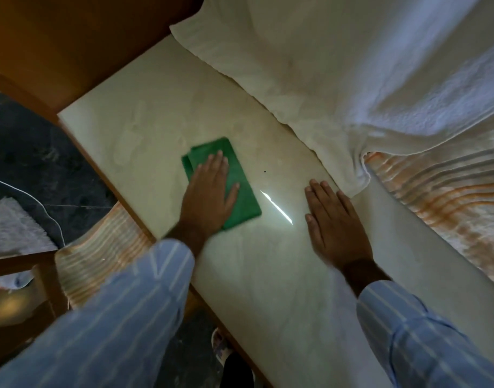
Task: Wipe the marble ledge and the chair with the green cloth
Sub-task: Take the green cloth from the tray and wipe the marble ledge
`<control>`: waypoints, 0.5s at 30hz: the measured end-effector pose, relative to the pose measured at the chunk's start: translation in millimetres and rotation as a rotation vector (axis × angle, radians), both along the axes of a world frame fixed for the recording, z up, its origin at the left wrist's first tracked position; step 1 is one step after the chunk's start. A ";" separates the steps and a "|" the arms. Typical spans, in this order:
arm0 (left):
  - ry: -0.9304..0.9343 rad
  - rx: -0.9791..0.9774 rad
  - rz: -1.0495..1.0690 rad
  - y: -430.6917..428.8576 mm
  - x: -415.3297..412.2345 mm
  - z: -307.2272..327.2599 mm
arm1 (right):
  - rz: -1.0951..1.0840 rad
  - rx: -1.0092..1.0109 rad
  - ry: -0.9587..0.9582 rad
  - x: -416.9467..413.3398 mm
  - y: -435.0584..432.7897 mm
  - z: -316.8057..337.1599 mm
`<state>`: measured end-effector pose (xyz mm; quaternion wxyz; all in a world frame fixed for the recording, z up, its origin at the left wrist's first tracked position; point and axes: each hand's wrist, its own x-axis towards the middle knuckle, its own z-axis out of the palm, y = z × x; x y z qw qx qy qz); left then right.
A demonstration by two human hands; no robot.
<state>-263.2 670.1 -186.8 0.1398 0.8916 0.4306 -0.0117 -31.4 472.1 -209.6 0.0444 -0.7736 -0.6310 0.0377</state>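
Note:
A pale marble ledge (145, 116) runs diagonally across the view. On it lies a folded green cloth (243, 197), near the middle. My left hand (208, 197) presses flat on the cloth, fingers spread. My right hand (334, 219) rests flat on the bare marble to the right of the cloth, holding nothing, fingertips close to the curtain's hem. Part of a wooden chair frame (44, 275) shows at the lower left, draped with a striped orange-and-white cloth (100, 247).
A white curtain (324, 65) hangs over the ledge's far side, with a striped orange fabric (441, 203) behind it at right. Dark floor (30, 152), a grey shaggy rug (10, 228) and a thin white cable (44, 208) lie at left. A wooden panel (72, 37) stands top left.

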 end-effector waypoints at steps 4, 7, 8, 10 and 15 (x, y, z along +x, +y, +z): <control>0.003 0.003 0.086 55.7 36.1 3.0 | 0.005 0.018 -0.003 0.0 0.1 0.2; -0.014 0.010 0.114 36.4 38.1 1.5 | 0.010 0.014 -0.014 -0.1 -1.3 -0.5; -0.028 0.009 0.106 16.9 31.6 1.6 | 0.010 0.010 -0.016 0.3 -1.6 -0.3; -0.041 0.002 0.069 -32.8 12.6 0.8 | 0.012 0.002 -0.014 0.4 -0.8 0.0; -0.017 -0.032 -0.126 -108.7 -28.0 -3.4 | 0.000 -0.014 -0.014 0.1 0.0 1.8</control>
